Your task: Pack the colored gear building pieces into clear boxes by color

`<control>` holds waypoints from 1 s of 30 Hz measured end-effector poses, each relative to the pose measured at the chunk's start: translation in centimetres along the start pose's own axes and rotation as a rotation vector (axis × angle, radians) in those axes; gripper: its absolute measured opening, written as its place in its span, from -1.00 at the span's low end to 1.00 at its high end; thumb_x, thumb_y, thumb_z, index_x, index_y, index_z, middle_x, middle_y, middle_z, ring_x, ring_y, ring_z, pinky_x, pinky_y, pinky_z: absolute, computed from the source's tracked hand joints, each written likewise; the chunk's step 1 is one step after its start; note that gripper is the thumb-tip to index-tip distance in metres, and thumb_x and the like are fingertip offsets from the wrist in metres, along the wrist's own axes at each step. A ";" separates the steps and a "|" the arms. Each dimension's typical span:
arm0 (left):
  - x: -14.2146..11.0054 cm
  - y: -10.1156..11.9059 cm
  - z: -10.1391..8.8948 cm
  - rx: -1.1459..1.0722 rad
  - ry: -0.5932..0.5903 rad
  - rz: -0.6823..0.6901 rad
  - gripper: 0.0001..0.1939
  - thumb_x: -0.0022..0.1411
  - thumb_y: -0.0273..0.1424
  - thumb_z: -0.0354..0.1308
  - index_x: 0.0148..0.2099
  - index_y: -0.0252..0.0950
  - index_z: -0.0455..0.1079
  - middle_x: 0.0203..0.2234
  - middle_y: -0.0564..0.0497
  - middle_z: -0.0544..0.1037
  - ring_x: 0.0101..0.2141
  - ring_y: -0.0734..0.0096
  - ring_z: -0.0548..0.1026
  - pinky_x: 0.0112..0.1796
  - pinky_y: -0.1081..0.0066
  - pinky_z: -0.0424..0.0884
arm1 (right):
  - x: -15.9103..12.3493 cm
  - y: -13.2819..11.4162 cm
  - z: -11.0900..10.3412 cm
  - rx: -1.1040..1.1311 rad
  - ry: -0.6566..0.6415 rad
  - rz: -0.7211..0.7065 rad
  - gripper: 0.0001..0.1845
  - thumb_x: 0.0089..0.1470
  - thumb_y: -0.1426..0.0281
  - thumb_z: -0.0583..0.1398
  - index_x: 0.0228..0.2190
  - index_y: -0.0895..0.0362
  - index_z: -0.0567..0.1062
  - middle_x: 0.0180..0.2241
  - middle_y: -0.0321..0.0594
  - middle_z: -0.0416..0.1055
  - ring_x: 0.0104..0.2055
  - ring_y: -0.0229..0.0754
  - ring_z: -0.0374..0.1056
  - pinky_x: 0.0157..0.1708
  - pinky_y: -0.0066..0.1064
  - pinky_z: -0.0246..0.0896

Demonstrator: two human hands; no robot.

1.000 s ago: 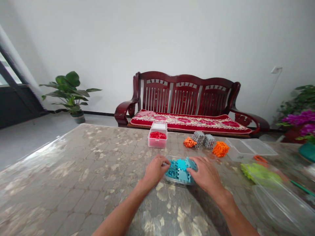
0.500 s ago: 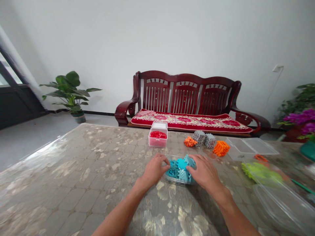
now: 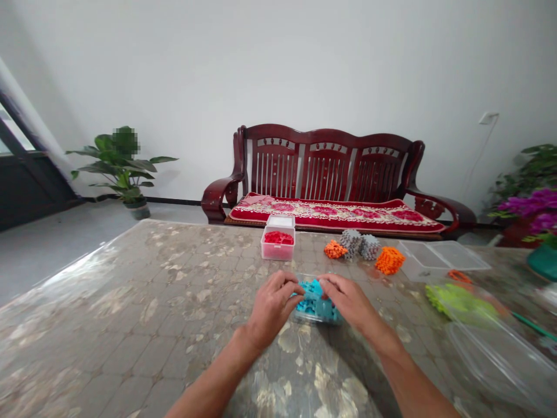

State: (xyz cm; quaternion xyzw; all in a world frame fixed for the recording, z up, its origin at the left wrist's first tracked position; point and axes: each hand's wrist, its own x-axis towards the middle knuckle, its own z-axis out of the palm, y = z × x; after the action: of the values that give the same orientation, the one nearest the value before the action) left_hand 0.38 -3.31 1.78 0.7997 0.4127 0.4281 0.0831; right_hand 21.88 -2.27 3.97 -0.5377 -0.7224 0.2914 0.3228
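Head — left hand (image 3: 272, 306), right hand (image 3: 348, 301), teal blocks (image 3: 313, 294)

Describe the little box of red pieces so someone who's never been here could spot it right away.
Find the dark red wooden bench against the wall, then look at the far edge of the stone-patterned table in front of it. There sits a small clear box filled with red pieces. Unlike the loose orange and gray clumps to its right, its pieces are boxed.

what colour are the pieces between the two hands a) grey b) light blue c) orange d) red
b, the left hand and the right hand both close on light blue interlocking plastic pieces.
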 end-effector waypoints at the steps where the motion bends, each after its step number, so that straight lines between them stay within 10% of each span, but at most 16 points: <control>1: -0.3 -0.1 0.2 0.024 0.007 0.059 -0.81 0.43 -0.35 0.09 -0.20 -0.19 0.52 -0.25 -0.03 0.52 -0.20 0.33 0.52 -0.13 0.38 0.45 | 0.3 0.2 0.4 0.050 -0.032 0.002 -0.61 0.21 0.14 0.08 -0.23 0.08 0.62 -0.42 -0.25 0.58 -0.37 -0.17 0.46 -0.40 -0.41 0.28; 11: -2.0 -1.7 1.1 0.092 -0.029 0.159 -0.69 0.49 -0.30 -0.04 -0.19 -0.21 0.53 -0.21 -0.09 0.57 -0.18 0.33 0.55 -0.11 0.37 0.50 | 1.8 1.6 2.1 0.285 0.047 0.169 -0.65 -0.12 0.32 0.26 -0.24 0.18 0.59 -0.51 -0.28 0.52 -0.48 -0.21 0.39 -0.49 -0.45 0.21; 18: -1.9 -2.3 1.6 0.022 0.092 -0.112 -0.75 0.45 -0.33 -0.01 -0.09 -0.19 0.51 -0.08 -0.10 0.49 -0.05 0.26 0.51 0.01 0.29 0.47 | 1.5 0.6 1.4 -0.087 0.134 0.103 -0.78 -0.02 0.31 0.24 -0.30 0.06 0.63 -0.44 -0.26 0.60 -0.39 -0.15 0.48 -0.40 -0.41 0.25; 30: -2.2 -2.6 2.5 0.014 -0.121 -0.192 -0.72 0.40 -0.36 0.05 0.04 -0.12 0.54 0.17 -0.13 0.36 0.10 0.13 0.43 0.12 0.11 0.41 | 0.5 -0.2 0.4 -0.398 0.173 0.053 -0.80 0.10 0.35 0.20 -0.28 -0.06 0.64 -0.29 -0.28 0.63 -0.23 -0.07 0.53 -0.28 -0.33 0.27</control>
State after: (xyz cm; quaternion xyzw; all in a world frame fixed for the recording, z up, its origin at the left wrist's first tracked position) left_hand 0.12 -2.71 -2.40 0.7815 0.4846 0.3661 0.1428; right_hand 21.29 -1.84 3.94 -0.6326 -0.7209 0.1043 0.2633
